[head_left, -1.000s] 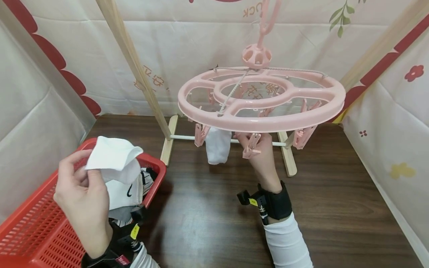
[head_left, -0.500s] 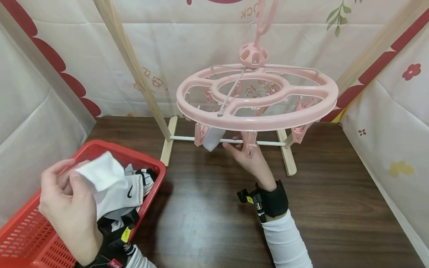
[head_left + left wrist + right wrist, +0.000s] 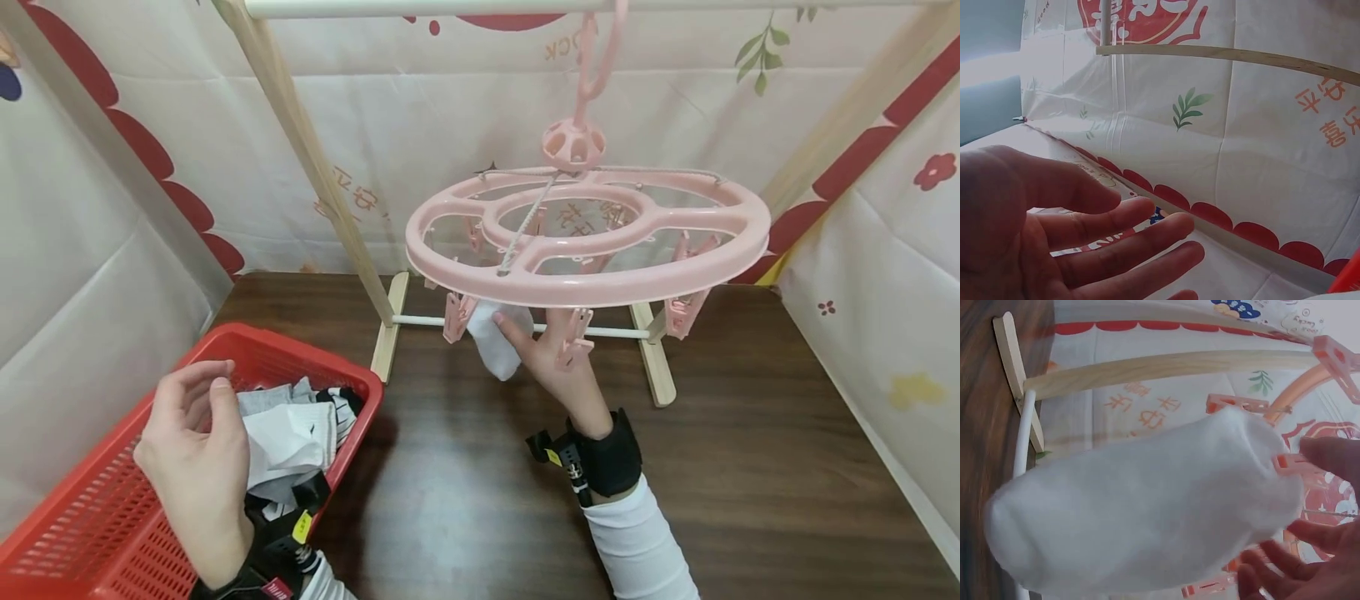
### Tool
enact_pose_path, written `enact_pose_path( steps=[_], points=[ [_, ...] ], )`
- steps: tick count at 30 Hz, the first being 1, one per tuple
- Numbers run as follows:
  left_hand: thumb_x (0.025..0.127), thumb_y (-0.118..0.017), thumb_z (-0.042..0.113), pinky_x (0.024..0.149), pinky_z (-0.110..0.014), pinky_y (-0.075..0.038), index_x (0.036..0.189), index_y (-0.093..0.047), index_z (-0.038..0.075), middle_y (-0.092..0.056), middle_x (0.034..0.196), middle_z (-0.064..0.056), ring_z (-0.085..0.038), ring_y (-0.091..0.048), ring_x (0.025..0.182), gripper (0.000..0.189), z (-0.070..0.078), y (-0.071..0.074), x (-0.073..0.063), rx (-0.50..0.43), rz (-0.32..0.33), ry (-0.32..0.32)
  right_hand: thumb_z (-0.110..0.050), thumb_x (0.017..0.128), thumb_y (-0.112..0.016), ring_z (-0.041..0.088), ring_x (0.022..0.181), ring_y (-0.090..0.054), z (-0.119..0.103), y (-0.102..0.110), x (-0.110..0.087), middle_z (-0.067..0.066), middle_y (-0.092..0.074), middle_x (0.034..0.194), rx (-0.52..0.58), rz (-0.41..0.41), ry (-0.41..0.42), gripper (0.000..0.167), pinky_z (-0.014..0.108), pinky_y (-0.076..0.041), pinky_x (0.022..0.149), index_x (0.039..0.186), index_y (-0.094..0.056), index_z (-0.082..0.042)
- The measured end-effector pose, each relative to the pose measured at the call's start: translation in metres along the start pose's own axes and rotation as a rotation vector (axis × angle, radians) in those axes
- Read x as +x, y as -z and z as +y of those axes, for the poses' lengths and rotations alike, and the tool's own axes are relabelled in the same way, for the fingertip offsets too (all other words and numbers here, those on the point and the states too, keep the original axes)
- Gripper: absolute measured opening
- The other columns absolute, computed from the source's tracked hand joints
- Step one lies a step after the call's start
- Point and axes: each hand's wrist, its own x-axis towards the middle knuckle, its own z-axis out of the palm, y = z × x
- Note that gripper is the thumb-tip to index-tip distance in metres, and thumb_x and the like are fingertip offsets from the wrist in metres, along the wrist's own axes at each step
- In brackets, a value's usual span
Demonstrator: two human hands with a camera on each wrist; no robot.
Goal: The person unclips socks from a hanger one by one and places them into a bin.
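Note:
A white sock hangs from a pink clip under the round pink hanger. In the right wrist view the clip bites the cuff, and the rest of the sock spreads below it. My right hand is beside the sock, thumb on one side of the cuff and straight fingers on the other; the hanger hides part of the fingers. My left hand holds nothing, fingers loosely bent over the red basket. White socks and grey ones lie in the basket.
The hanger hooks over a white rail on a wooden frame. A lower white bar joins the frame's feet. More pink clips dangle around the ring. Printed cloth walls enclose the dark wooden table.
The left hand has let go of a white sock, which now lies in the basket. The right hand shifted around the hanging sock, which swung and hangs tilted.

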Motion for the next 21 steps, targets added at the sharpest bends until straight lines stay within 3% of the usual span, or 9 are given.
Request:
enact_pose_path(
  steps=[4, 7, 10, 15, 21],
  points=[
    [0.097, -0.054, 0.017, 0.082, -0.016, -0.044, 0.111, -0.066, 0.001, -0.069, 0.103, -0.006, -0.006, -0.064, 0.096, 0.025, 0.0, -0.003, -0.001, 0.02, -0.028, -0.027, -0.005, 0.08, -0.077, 0.028, 0.112, -0.051, -0.003, -0.006, 0.007, 0.017, -0.061, 0.111, 0.018, 0.142, -0.046, 0.047, 0.046, -0.026, 0.103, 0.12, -0.055, 0.004],
    [0.096, -0.055, 0.015, 0.082, -0.015, -0.042, 0.11, -0.066, 0.0, -0.069, 0.104, -0.009, -0.021, -0.066, 0.1, 0.023, 0.002, -0.007, -0.002, 0.015, -0.06, -0.046, -0.002, 0.082, -0.074, 0.029, 0.102, -0.058, -0.006, -0.009, 0.01, 0.019, -0.064, 0.104, 0.087, 0.202, -0.12, 0.036, 0.042, -0.034, 0.097, 0.113, -0.058, 0.007],
    [0.096, -0.056, 0.013, 0.078, -0.014, -0.041, 0.109, -0.065, 0.001, -0.069, 0.104, -0.012, -0.029, -0.066, 0.101, 0.021, 0.005, -0.011, -0.004, 0.008, -0.087, -0.061, 0.003, 0.084, -0.07, 0.031, 0.104, -0.059, -0.01, -0.011, 0.011, 0.022, -0.063, 0.109, 0.176, 0.219, -0.163, 0.035, 0.04, -0.039, 0.095, 0.116, -0.056, 0.01],
    [0.095, -0.057, 0.01, 0.084, -0.016, -0.042, 0.108, -0.066, 0.001, -0.07, 0.102, -0.012, -0.025, -0.065, 0.1, 0.018, 0.009, -0.014, -0.007, -0.006, -0.124, -0.097, 0.011, 0.083, -0.067, 0.027, 0.102, -0.059, -0.014, -0.014, 0.008, 0.023, -0.062, 0.112, 0.277, 0.237, -0.14, 0.039, 0.034, -0.043, 0.089, 0.119, -0.053, 0.012],
    [0.094, -0.059, 0.006, 0.072, -0.024, -0.041, 0.107, -0.065, -0.002, -0.07, 0.098, -0.016, -0.031, -0.066, 0.094, 0.016, 0.013, -0.022, -0.01, -0.011, -0.176, -0.236, 0.014, 0.083, -0.066, 0.023, 0.099, -0.06, -0.02, -0.012, 0.006, 0.021, -0.063, 0.108, 0.403, 0.229, -0.123, 0.037, 0.035, -0.045, 0.087, 0.118, -0.053, 0.013]
  ],
)
